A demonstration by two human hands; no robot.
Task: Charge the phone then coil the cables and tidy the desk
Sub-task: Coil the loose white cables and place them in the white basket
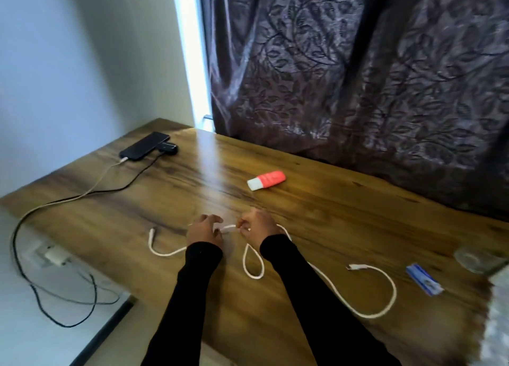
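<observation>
At the desk's (pixel 316 200) far-left corner, about ten o'clock: the phone (pixel 144 146) lies flat, its long axis running from seven to one o'clock, with its plugged end pointing toward seven.
Charging lead (pixel 91 190): a pale cable leaves that end, crosses the left edge and drops to a white charger (pixel 55 257) in a wall socket at nine o'clock. By my reading the charging step is done, and the phone sits near that edge so the lead can reach it.
Black cable (pixel 129 182): it runs from a small dark device (pixel 169 148) touching the phone, over the same edge, and hangs in loops below.
White cable (pixel 366 313): it sprawls across the near middle of the desk, its long run going from nine to four o'clock. One plug (pixel 152 230) rests at nine and points to twelve. The other plug (pixel 355 267) lies at three and points to nine. A small loop sits at six, just below the hands.
Left hand (pixel 205 232): its fingers are curled, pinching the white cable.
Right hand (pixel 259 228): its fingers are curled, pinching the same cable just beside the left. The short stretch held between them looks like the start of a coil.
Red tube (pixel 266 180): it lies at one o'clock, white cap toward eight, well apart from the hands.
Blue packet (pixel 424 283): it lies at three o'clock, near the right edge.
Glass (pixel 478 259): just beyond the packet, blurred.
</observation>
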